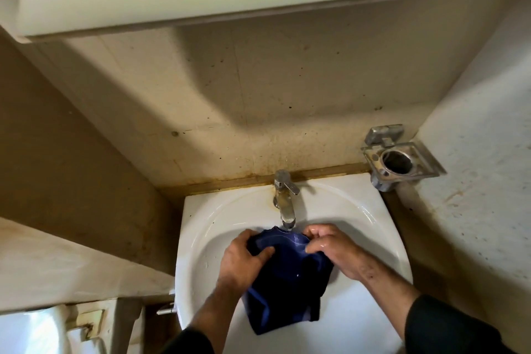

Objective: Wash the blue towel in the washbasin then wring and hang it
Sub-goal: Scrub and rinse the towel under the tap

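One word only, readable: "amogha", in raised lower-case letters, moulded into the pale front lip of the cabinet (172, 0) mounted above the washbasin (385, 241). Seen upside down from the head camera, toward the right half of that lip, near the top edge of the view. Same cream colour as the plastic around it, so legible by relief and shadow alone. No printed label, number or sign elsewhere: none on the tap (283, 195), none on the basin rim, none on the metal holder (402, 158) at the basin's far right corner, none on the walls.
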